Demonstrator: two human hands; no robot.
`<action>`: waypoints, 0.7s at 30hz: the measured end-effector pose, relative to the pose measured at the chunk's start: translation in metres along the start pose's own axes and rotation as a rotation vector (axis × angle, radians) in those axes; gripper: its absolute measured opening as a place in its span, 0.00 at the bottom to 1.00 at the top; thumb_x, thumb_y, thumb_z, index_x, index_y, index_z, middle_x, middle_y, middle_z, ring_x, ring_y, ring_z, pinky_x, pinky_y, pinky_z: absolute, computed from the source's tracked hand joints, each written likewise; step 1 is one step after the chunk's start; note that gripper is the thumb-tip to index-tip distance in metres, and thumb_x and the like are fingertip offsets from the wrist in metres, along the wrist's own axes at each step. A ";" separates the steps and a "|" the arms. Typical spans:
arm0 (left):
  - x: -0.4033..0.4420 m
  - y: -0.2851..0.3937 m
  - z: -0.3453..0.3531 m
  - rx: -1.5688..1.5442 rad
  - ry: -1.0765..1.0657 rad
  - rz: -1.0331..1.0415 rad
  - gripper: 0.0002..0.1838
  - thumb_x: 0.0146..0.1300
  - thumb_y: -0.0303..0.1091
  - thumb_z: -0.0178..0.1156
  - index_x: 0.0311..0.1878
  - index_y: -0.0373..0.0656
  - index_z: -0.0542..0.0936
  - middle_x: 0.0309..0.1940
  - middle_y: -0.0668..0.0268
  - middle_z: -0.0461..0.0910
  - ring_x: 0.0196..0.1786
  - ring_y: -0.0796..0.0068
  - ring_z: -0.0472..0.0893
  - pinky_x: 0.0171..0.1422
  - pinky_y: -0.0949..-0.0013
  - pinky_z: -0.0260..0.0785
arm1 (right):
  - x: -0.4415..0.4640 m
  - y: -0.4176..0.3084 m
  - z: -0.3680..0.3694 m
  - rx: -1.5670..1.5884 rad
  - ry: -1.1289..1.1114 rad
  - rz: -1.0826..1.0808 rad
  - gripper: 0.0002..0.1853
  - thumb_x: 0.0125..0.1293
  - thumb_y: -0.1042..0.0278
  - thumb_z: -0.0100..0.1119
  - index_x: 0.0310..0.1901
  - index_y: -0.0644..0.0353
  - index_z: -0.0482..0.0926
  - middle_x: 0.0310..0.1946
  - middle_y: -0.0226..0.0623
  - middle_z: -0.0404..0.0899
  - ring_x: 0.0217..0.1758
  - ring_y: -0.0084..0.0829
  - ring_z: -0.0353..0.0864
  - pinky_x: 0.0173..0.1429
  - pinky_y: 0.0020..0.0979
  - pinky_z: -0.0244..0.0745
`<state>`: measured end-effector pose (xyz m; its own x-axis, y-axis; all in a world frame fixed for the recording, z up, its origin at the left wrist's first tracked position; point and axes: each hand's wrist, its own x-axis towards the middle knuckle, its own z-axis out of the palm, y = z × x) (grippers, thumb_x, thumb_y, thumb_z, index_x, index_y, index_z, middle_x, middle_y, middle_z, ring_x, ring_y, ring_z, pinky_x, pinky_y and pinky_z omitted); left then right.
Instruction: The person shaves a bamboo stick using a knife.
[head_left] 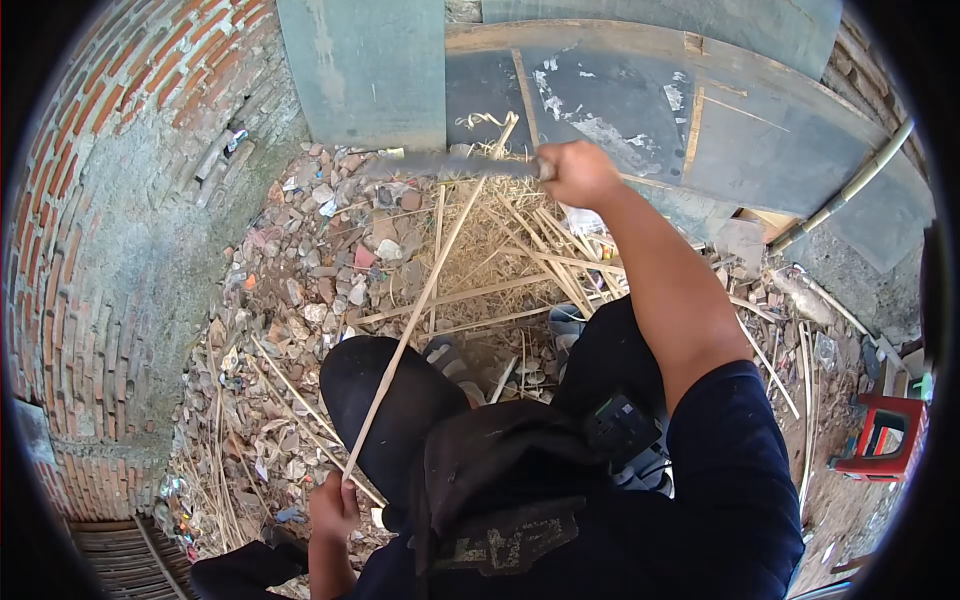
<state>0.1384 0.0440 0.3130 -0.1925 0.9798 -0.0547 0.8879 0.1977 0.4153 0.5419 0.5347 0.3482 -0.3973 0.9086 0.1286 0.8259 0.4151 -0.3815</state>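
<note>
My left hand (334,508), low beside my knee, is closed round the near end of a long bamboo strip (412,322). The strip slants up across my thigh, away from me. Thin curled shavings (480,119) hang at its far end. My right hand (580,174) grips the handle of a long-bladed knife (450,165) with my arm stretched forward. Smeared by motion, the blade points left and crosses the strip near its far end. Whether the edge touches the strip, I cannot tell.
Bamboo strips (560,262) and fine shavings (490,235) lie on the rubble (320,270) before my feet. A brick wall (120,250) rises at the left, with grey boards (620,110) ahead. A red plastic stool (885,437) stands at the right.
</note>
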 end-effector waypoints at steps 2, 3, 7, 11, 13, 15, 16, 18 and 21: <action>-0.002 -0.002 -0.001 0.016 0.022 0.011 0.18 0.77 0.42 0.50 0.32 0.41 0.70 0.14 0.49 0.72 0.22 0.36 0.77 0.25 0.44 0.65 | 0.006 0.015 0.002 0.120 0.075 0.213 0.17 0.61 0.60 0.61 0.53 0.48 0.84 0.45 0.48 0.87 0.51 0.49 0.86 0.59 0.47 0.81; -0.005 -0.003 -0.002 0.024 0.029 0.013 0.18 0.77 0.42 0.50 0.32 0.41 0.70 0.14 0.49 0.72 0.22 0.36 0.77 0.25 0.44 0.65 | 0.010 0.024 0.006 0.156 0.118 0.308 0.18 0.61 0.60 0.61 0.53 0.49 0.84 0.46 0.48 0.87 0.52 0.49 0.86 0.59 0.47 0.80; -0.009 -0.012 0.003 0.057 -0.008 0.004 0.21 0.80 0.46 0.46 0.34 0.39 0.71 0.14 0.53 0.72 0.22 0.41 0.78 0.27 0.50 0.66 | 0.006 0.043 0.011 0.350 0.221 0.369 0.20 0.60 0.56 0.64 0.52 0.55 0.85 0.44 0.48 0.88 0.50 0.49 0.87 0.58 0.45 0.79; -0.008 -0.013 0.009 0.059 0.016 0.026 0.20 0.80 0.44 0.46 0.34 0.39 0.71 0.15 0.52 0.74 0.22 0.42 0.79 0.27 0.50 0.67 | 0.002 0.047 0.014 0.407 0.223 0.328 0.20 0.59 0.54 0.68 0.49 0.55 0.86 0.40 0.49 0.88 0.48 0.50 0.87 0.55 0.44 0.79; -0.007 -0.014 0.010 0.057 0.033 0.022 0.18 0.78 0.44 0.48 0.34 0.40 0.72 0.16 0.51 0.74 0.23 0.40 0.79 0.27 0.48 0.67 | 0.000 0.044 0.013 0.387 0.216 0.294 0.20 0.59 0.54 0.69 0.49 0.55 0.86 0.39 0.49 0.88 0.47 0.49 0.87 0.55 0.45 0.79; -0.007 -0.012 0.009 0.051 0.048 -0.007 0.17 0.75 0.43 0.53 0.33 0.42 0.73 0.17 0.49 0.75 0.23 0.37 0.78 0.27 0.43 0.67 | 0.001 0.042 0.015 0.377 0.215 0.262 0.19 0.60 0.54 0.69 0.48 0.56 0.86 0.39 0.49 0.87 0.46 0.49 0.87 0.54 0.45 0.79; -0.007 -0.010 0.007 0.063 0.050 -0.022 0.16 0.75 0.43 0.54 0.33 0.42 0.73 0.17 0.49 0.75 0.24 0.37 0.78 0.27 0.43 0.67 | 0.004 0.041 0.017 0.374 0.218 0.247 0.18 0.60 0.54 0.70 0.48 0.56 0.86 0.38 0.49 0.87 0.45 0.49 0.87 0.54 0.45 0.79; -0.005 -0.001 0.005 0.083 0.053 -0.052 0.16 0.74 0.43 0.55 0.33 0.42 0.73 0.17 0.50 0.76 0.24 0.38 0.79 0.27 0.43 0.67 | 0.005 0.034 0.016 0.381 0.210 0.207 0.17 0.60 0.56 0.70 0.47 0.56 0.86 0.37 0.49 0.87 0.44 0.48 0.87 0.53 0.44 0.80; -0.003 0.008 0.003 0.102 0.068 -0.046 0.15 0.72 0.41 0.57 0.33 0.41 0.73 0.17 0.50 0.76 0.23 0.38 0.79 0.27 0.43 0.68 | -0.001 0.012 0.002 0.369 0.170 0.106 0.15 0.61 0.58 0.70 0.45 0.56 0.86 0.36 0.47 0.87 0.41 0.47 0.87 0.50 0.44 0.80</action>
<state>0.1472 0.0422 0.3139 -0.2589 0.9659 -0.0086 0.9148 0.2480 0.3188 0.5515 0.5393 0.3414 -0.2204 0.9529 0.2081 0.6476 0.3025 -0.6994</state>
